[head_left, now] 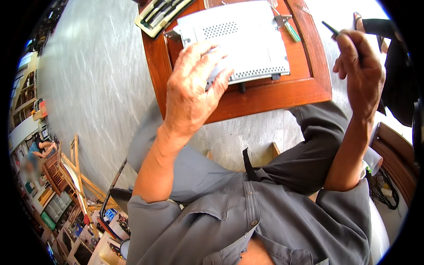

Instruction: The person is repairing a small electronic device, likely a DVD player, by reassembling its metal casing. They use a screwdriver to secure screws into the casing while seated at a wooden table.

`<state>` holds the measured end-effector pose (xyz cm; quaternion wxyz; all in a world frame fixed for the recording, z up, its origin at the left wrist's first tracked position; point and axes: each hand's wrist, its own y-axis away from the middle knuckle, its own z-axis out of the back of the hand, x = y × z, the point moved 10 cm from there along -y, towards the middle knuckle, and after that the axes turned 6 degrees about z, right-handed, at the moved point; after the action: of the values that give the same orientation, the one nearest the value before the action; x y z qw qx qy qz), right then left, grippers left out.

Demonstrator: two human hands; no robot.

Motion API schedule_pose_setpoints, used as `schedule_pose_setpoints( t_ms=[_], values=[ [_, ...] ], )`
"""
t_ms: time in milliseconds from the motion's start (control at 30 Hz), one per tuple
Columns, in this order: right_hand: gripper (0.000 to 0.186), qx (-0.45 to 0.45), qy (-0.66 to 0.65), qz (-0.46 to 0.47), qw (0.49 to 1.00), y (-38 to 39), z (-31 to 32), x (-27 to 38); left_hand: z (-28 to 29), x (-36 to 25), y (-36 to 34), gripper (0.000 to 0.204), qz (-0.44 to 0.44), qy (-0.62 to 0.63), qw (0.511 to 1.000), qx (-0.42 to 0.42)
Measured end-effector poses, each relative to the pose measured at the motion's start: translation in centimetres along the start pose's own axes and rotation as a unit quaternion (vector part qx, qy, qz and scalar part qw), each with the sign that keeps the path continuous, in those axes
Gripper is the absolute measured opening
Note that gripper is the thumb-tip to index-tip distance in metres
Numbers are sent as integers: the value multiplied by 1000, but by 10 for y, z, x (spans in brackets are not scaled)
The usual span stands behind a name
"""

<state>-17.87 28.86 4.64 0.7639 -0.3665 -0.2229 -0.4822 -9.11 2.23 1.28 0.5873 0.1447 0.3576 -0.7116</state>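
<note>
A flat silver metal device case (251, 44) with rows of vent holes lies on a small reddish-brown wooden table (265, 95). My left hand (194, 81) rests over its left front part, fingers spread and touching the top. To the right of the table, my right hand (360, 66) is raised and closed on a thin dark tool (330, 28). Only the tool's narrow end shows past the fingers, so its kind is unclear. A screwdriver with a green handle (291, 32) lies beside the case's right bracket (282, 20).
An opened tool set box (161, 17) sits at the table's far left corner. Beyond the table at right is a person in dark clothes (399, 75). Black cables (386, 187) hang at lower right. Wooden furniture (57, 172) and another person (42, 150) are far left.
</note>
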Motion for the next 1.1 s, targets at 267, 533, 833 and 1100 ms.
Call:
schedule_pose_setpoints(
  t_ms=[267, 533, 833, 1100],
  values=[
    [26, 21, -19, -10, 1000, -5, -18, 28, 9, 28, -52, 39, 1, -46, 997, -65],
    [25, 30, -26, -12, 999, -14, -24, 34, 7, 21, -83, 26, -22, -51, 996, -69],
    [20, 14, -39, -43, 998, -19, -7, 20, -34, 76, -146, 8, 27, -70, 991, 106],
    [19, 20, -39, -43, 998, -24, -2, 13, -55, 72, -151, 11, -36, -100, 983, 148]
  ],
)
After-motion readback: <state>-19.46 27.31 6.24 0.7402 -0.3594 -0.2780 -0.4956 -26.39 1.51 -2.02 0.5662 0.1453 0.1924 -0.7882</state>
